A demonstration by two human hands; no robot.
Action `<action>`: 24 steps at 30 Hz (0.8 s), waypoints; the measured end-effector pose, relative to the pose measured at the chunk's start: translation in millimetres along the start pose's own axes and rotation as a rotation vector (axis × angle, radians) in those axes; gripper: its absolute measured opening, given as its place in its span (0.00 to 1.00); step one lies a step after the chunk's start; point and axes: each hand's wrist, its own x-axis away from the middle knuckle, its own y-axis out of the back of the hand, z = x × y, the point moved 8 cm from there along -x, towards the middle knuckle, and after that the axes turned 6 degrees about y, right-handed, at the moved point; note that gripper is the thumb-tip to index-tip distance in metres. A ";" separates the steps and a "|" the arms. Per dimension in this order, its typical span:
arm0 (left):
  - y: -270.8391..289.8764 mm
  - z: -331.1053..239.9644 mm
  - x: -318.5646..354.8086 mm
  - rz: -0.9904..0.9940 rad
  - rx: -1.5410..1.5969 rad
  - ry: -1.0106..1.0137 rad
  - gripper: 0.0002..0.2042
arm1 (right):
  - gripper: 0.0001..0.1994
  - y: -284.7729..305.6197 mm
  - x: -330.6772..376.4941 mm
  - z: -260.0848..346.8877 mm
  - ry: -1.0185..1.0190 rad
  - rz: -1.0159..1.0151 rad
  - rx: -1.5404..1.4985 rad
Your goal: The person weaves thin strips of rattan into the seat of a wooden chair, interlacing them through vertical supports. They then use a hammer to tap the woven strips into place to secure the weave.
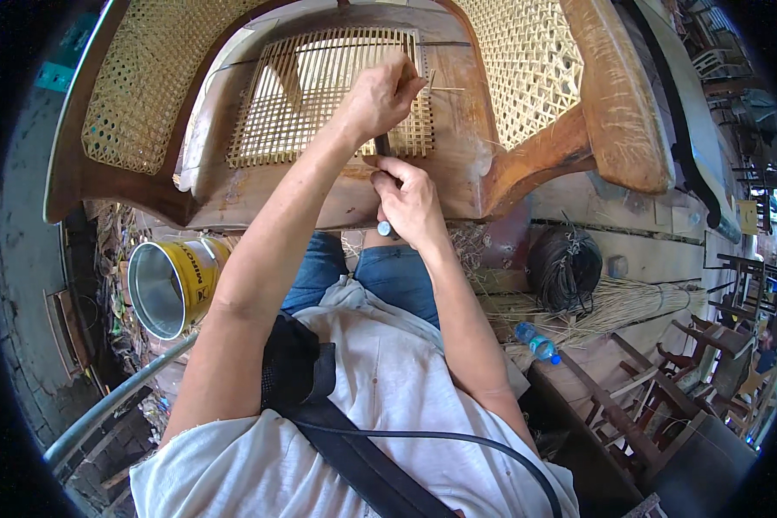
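A wooden chair frame (445, 192) stands before me, its seat opening partly woven with pale cane strands (276, 134). The near part is a square grid; toward the back the strands mostly run one way. Over the right side of this weave my left hand (384, 97) is closed, fingers pinched together. What it may hold is hidden. Nearer to me, at the seat's front edge, my right hand (412, 203) is closed around a dark, rod-shaped tool (382, 145) with a pale round near end. Loose cane ends (445, 87) stick out right of my left hand.
Woven cane panels (527, 73) fill the chair's sides. A yellow bucket (200, 281) stands at left. On the right lie a dark coil of strands (565, 268), a bundle of long cane (634, 298) and a plastic bottle (537, 343). Wooden chair frames (708, 358) crowd the far right.
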 end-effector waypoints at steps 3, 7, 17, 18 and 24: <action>-3.9 2.6 1.8 0.036 0.001 0.054 0.11 | 0.14 12.0 1.8 -2.8 -0.136 -0.024 -0.033; 7.5 -8.9 2.3 0.008 0.011 0.041 0.11 | 0.15 17.0 3.5 3.7 -0.106 -0.045 0.023; 11.0 -8.8 2.9 0.040 0.013 0.025 0.12 | 0.24 21.3 8.3 -1.9 -0.097 -0.119 0.066; 15.0 -1.6 0.2 0.060 0.032 0.130 0.13 | 0.26 21.9 9.1 -0.6 -0.129 -0.114 0.080; 32.5 20.6 -21.4 -0.005 -0.064 0.110 0.15 | 0.25 0.4 1.8 12.3 -0.028 -0.059 0.156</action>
